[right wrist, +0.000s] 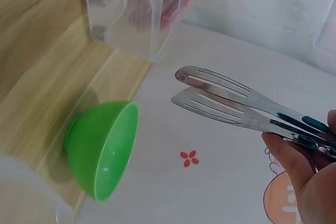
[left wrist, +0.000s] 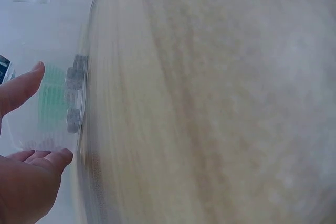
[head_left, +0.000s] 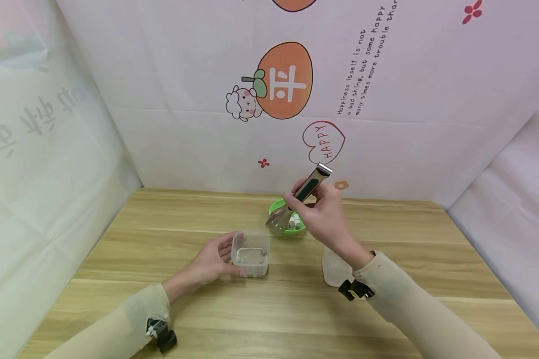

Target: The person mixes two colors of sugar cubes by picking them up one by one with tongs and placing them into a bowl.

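Note:
In the head view my left hand [head_left: 211,259] holds a clear plastic container [head_left: 251,269] from its left side, thumb at the front and fingers behind. Small greyish pieces [left wrist: 73,80] show low in that container in the left wrist view. My right hand [head_left: 325,212] grips metal tongs [head_left: 307,188] with dark green handle inlays. Their slotted ends [right wrist: 220,111] are slightly apart with nothing between them, above a green bowl [right wrist: 100,148]. White pieces [head_left: 294,221] lie in the bowl in the head view.
A second clear plastic container [head_left: 334,269] stands under my right forearm, partly hidden by it. The wooden table [head_left: 197,209] meets a printed white cloth wall [head_left: 184,149] at its back edge. More white cloth hangs on both sides.

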The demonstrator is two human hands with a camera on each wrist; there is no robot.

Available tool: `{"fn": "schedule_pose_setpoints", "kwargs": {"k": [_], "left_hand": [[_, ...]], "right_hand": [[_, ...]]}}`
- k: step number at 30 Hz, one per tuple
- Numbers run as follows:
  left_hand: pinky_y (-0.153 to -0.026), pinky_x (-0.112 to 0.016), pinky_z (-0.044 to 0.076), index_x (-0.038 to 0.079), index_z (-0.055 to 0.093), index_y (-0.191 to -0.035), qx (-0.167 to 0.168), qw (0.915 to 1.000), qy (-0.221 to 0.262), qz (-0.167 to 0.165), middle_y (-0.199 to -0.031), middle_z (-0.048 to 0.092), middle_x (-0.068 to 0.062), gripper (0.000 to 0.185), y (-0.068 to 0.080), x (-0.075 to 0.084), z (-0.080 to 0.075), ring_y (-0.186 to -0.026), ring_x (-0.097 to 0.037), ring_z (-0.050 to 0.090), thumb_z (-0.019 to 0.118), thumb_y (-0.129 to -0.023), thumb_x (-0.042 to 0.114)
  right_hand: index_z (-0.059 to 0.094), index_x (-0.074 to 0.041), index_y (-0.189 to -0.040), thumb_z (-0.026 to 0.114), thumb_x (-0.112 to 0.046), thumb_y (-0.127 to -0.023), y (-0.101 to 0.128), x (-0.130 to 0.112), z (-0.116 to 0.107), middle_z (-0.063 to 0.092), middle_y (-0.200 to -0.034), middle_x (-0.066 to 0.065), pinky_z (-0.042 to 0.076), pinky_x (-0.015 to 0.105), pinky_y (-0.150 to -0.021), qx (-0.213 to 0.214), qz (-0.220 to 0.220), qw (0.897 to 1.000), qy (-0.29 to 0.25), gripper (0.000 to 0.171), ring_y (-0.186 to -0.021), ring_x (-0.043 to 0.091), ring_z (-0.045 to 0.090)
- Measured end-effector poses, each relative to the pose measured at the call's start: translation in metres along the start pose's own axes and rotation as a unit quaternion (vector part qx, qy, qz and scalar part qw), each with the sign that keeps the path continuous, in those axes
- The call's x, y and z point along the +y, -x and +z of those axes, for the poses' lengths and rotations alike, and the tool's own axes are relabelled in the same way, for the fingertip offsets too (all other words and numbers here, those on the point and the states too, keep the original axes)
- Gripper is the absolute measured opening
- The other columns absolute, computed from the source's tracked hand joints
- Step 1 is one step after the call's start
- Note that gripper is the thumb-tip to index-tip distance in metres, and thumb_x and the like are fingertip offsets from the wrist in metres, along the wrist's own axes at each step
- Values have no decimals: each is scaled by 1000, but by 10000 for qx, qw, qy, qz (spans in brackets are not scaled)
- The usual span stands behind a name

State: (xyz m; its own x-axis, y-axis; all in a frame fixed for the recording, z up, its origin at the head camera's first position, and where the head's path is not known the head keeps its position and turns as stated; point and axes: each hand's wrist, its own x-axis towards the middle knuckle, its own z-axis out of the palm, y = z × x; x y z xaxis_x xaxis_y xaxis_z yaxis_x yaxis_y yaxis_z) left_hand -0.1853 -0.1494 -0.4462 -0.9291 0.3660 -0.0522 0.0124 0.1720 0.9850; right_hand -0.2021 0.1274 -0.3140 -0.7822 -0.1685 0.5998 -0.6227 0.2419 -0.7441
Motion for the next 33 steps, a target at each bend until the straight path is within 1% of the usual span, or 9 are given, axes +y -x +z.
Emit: {"fn": "schedule_pose_setpoints", "kwargs": {"k": [2, 8, 15, 20, 22, 26, 33], "left_hand": [[-121, -43, 37, -4, 35, -160, -4, 10000, 50, -29, -162, 42, -23, 105, 1, 0, 0, -148, -42, 39, 93, -72, -4], [-121, -43, 38, -4, 36, -159, 46, 10000, -49, 48, -161, 43, -23, 104, 1, 1, -1, -147, -42, 41, 93, -72, -3], [-120, -43, 39, -4, 36, -159, 22, 10000, -40, 72, -161, 42, -23, 104, -1, -1, 0, -146, -42, 43, 94, -72, -3], [-120, -43, 40, -4, 36, -160, 7, 10000, -48, 21, -162, 41, -23, 104, -1, 0, 0, -146, -41, 44, 93, -73, -3], [-120, -44, 40, -4, 35, -160, -10, 10000, -61, 26, -162, 41, -24, 104, -1, -1, 0, -146, -42, 43, 93, -74, -2], [-121, -44, 39, -5, 35, -160, -31, 9999, -82, 49, -162, 40, -24, 104, -1, -1, 0, -146, -42, 43, 93, -74, -1], [-122, -46, 38, -4, 36, -159, -57, 9999, -86, 75, -162, 41, -23, 102, -1, -3, -1, -147, -42, 42, 93, -75, -1]], "right_hand": [[66, -2, -96, 79, 2, -92, 2, -2, 3, 70, -85, 8, 65, 29, -58, -35, -51, 9999, -118, 13, -77, 20, 70], [67, -2, -95, 79, 3, -92, 7, -3, 14, 69, -84, 7, 64, 30, -56, -81, -44, 9995, -312, 14, -75, 19, 69], [67, -2, -96, 79, 0, -93, 15, -2, 24, 71, -87, 8, 67, 39, -60, -217, 23, 9979, -604, 13, -76, 19, 70], [68, -3, -93, 80, 1, -92, 17, -1, 31, 71, -85, 7, 66, 33, -59, -449, 68, 9964, -719, 13, -72, 18, 69], [68, -2, -93, 80, 2, -91, 18, 0, 34, 71, -86, 7, 66, 32, -60, -555, 124, 9957, -731, 13, -73, 18, 69], [68, -2, -95, 80, 3, -91, 21, 6, 40, 71, -90, 8, 67, 36, -66, -754, 262, 9945, -674, 13, -77, 19, 70], [68, -5, -97, 79, -1, -93, 22, 19, 48, 70, -91, 5, 64, 32, -62, -1078, 346, 9927, -416, 13, -76, 19, 66]]}}
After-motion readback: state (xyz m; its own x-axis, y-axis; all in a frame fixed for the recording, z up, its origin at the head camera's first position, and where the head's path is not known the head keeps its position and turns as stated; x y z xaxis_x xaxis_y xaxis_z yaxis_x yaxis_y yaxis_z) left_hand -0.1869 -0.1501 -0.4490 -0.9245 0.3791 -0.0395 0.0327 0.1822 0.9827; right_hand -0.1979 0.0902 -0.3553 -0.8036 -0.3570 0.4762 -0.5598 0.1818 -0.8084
